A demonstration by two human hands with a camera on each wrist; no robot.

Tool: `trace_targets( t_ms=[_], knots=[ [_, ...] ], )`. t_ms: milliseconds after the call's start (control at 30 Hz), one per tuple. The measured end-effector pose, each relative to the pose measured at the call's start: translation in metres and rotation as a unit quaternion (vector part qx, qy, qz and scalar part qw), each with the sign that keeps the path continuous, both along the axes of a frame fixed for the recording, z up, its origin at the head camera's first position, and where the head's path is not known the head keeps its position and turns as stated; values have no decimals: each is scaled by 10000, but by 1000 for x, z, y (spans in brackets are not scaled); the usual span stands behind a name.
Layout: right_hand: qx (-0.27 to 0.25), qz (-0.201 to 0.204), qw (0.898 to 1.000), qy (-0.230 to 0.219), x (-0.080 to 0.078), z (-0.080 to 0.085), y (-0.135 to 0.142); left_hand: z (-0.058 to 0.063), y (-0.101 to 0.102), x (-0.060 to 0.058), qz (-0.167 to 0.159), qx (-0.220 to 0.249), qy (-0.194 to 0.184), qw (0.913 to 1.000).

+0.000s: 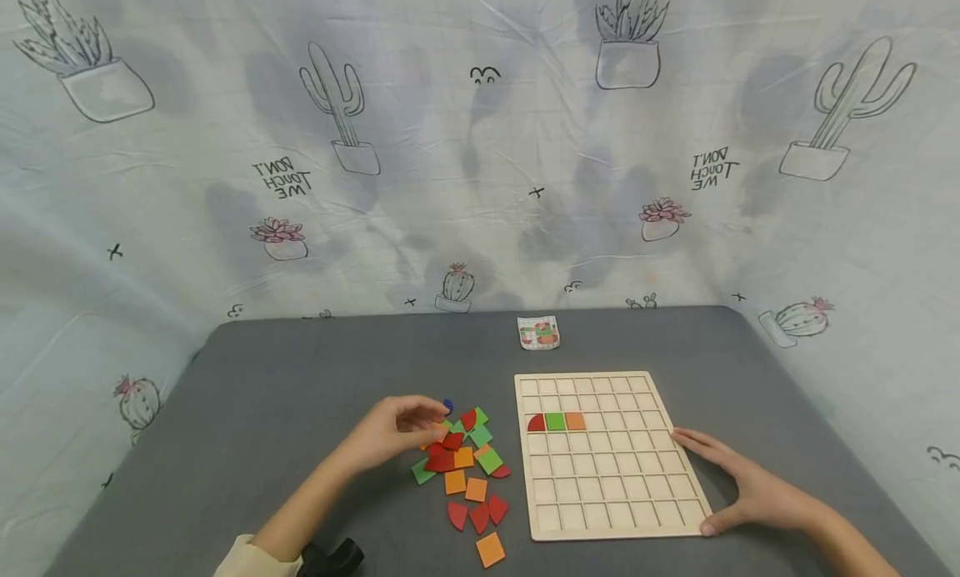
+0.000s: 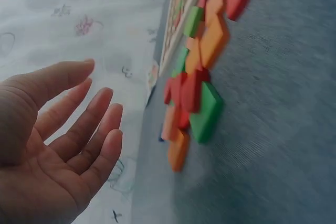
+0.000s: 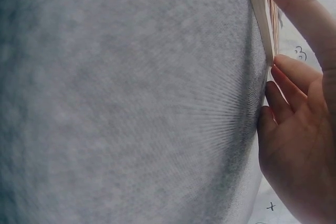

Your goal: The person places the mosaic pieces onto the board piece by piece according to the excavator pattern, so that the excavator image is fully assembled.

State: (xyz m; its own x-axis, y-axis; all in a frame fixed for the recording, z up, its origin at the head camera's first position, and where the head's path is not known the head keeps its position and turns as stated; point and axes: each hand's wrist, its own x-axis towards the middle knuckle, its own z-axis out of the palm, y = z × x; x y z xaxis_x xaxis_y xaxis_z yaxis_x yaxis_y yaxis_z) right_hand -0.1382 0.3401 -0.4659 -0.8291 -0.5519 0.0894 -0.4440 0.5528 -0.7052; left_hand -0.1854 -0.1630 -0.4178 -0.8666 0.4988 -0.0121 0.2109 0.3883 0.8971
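Observation:
My left hand (image 1: 393,434) hovers at the left side of a loose pile of flat coloured tiles, thumb and fingers loosely bent. In the left wrist view nothing shows between its fingers. The pile has red quarter-round tiles (image 1: 479,519), orange square tiles (image 1: 476,489) and green tiles (image 1: 489,459). Right of it lies a wooden grid board (image 1: 617,474). One of its rows holds a red tile (image 1: 536,423), a green tile (image 1: 554,421) and an orange tile (image 1: 575,421). With spread fingers, my right hand (image 1: 761,489) touches the board's right edge, its thumb at the near right corner.
A small printed card (image 1: 538,333) with a coloured pattern lies behind the board on the grey tabletop (image 1: 337,368). A blue piece (image 1: 447,407) shows at the pile's far side. Near my left forearm is a black object (image 1: 333,558). A cactus-print cloth (image 1: 450,143) hangs behind.

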Motion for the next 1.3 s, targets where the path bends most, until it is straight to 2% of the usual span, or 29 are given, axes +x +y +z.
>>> trace_targets(
  t_ms=[233, 467, 600, 833, 1033, 1300],
  knots=[
    [-6, 7, 10000, 26, 0, 2, 0, -14, -15, 13, 222, -513, 209, 9982],
    [84, -43, 9999, -82, -1, 3, 2, -27, -16, 23, 189, -1220, 377, 9916],
    [207, -98, 9997, -99, 0, 4, 3, -30, -12, 26, 218, -1415, 456, 9887],
    [66, -23, 9999, -115, 1, 4, 1, -34, -8, 28, 253, -1493, 690, 9861],
    [-16, -1, 10000, -82, 2, 2, 0, -37, -14, 29, 7, -1401, 851, 9865],
    [-142, 71, 9999, 22, 1, -3, 1, -39, -19, 30, 23, -1270, 845, 9883]
  ],
)
